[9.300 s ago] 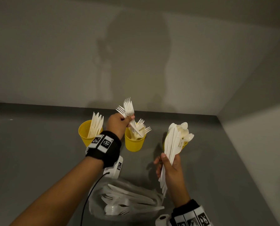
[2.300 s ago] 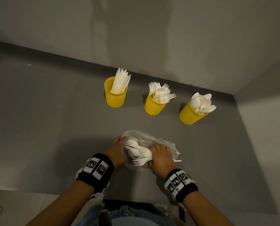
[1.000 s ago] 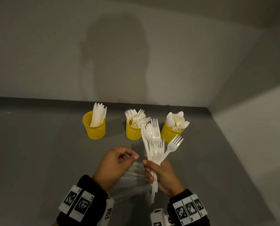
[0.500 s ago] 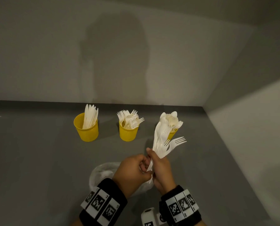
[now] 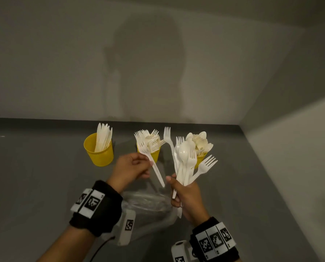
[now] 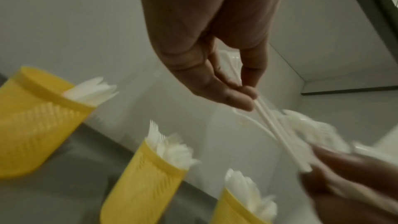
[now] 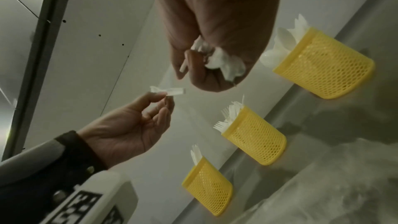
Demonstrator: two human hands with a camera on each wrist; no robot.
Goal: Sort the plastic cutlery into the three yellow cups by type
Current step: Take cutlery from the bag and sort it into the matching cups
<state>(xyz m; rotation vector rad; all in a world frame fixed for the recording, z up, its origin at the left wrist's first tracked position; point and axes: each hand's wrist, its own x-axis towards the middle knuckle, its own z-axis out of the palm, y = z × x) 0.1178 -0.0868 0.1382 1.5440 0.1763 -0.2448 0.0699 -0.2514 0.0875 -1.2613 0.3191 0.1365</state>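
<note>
Cutlery half sorted, three yellow cups lined up on the counter

My left hand (image 5: 131, 167) pinches one white fork (image 5: 154, 163) by its handle; my right hand (image 5: 188, 197) grips a fanned bunch of forks and spoons (image 5: 184, 163), heads up. Left mesh cup (image 5: 99, 154) holds knives, middle cup (image 5: 154, 155) forks, right cup (image 5: 200, 160) spoons, all standing upright

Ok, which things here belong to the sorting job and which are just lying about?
Part of the job:
- knife cup
- fork cup
- spoon cup
- single fork, pinched by the left hand
- mixed bunch of forks and spoons, gripped by the right hand

Just lying about:
- clear plastic bag on the grey table
</note>
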